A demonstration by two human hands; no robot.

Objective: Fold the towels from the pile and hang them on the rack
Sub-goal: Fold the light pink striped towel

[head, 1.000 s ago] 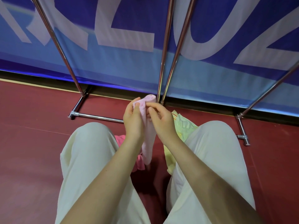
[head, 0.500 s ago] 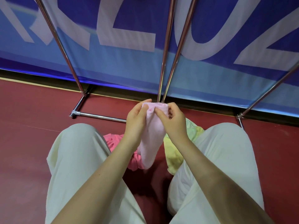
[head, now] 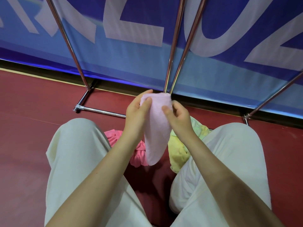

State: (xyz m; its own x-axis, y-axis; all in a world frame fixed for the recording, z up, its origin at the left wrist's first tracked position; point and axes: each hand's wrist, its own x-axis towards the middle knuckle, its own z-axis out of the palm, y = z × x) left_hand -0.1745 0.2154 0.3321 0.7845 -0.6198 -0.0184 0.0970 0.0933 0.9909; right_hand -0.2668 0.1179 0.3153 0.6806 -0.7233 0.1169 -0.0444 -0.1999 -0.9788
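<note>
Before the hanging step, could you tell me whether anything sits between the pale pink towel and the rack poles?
Nothing visible does: both hands hold the towel up just in front of the rack poles, with open space between.

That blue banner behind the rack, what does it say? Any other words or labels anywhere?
"L", "U": big white letters on the blue banner.
The other letters are cut off by the frame edges or crossed by the rack poles; no whole word reads.
The towels and trousers show no text.

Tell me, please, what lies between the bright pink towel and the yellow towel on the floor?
In the head view, the pale pink towel hangs between the bright pink towel and the yellow towel.
</note>
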